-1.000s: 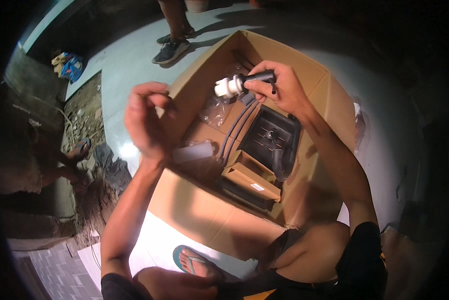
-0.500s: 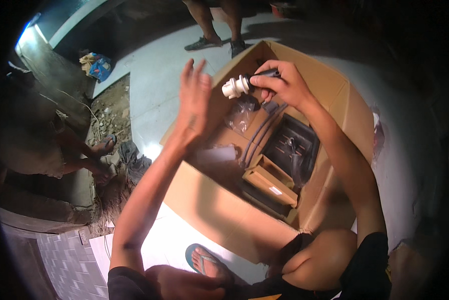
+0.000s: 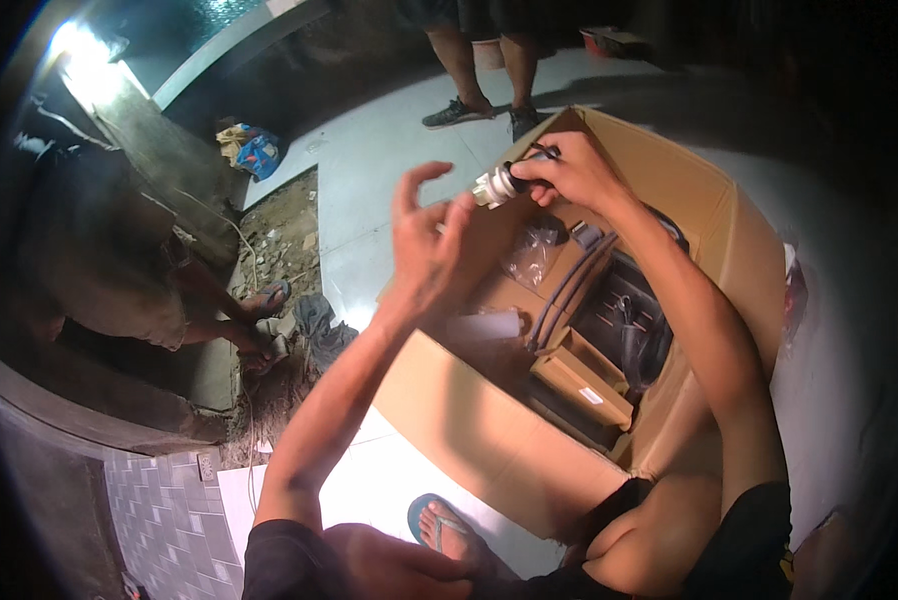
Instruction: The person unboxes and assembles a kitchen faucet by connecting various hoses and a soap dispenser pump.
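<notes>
A white plastic fitting with ring-shaped flanges and a black end is held over the open cardboard box, tilted with its white end toward the left. The fingers of my right hand are closed around its black part. My left hand is beside the white end, fingers spread and the thumb close to the tip; whether they touch I cannot tell. Below, the large cardboard box holds a clear plastic bag, dark hoses, a black tray, a small brown carton and a whitish cylinder.
Beyond the box stands another person, shown by the legs. A second person is at the left beside a strip of broken ground. A blue and tan bag lies on pale tiles. My sandalled foot is near the box.
My left hand has come closer to the fitting's white end, its fingers bending. My right hand keeps its hold. The whole view has shifted, so the scene sits farther right and lower.
</notes>
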Demonstrator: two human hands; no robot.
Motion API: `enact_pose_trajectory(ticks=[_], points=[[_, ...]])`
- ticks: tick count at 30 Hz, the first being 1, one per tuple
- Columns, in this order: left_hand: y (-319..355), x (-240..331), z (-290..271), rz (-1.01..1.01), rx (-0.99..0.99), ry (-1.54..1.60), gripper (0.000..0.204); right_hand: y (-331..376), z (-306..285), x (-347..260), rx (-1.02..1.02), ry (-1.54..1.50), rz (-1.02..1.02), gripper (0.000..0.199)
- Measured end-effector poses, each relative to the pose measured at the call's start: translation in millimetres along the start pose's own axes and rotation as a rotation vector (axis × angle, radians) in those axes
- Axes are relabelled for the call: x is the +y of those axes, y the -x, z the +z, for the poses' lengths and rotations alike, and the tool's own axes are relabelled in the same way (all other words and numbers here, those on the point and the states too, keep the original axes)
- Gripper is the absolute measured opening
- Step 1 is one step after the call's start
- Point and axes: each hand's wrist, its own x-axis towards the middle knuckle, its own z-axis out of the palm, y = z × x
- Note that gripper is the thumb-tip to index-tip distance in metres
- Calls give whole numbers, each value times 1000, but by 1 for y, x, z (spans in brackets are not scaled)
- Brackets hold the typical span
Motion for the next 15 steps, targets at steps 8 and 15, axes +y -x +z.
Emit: enact_pose_trajectory(ticks=[8,15], points=[[-19,-37,5,-158,-250,240,46,8,8,-4,-77,-182,-41,29],[-10,-23,3,-301,-285,540,51,21,6,-10,-100,-235,46,25]])
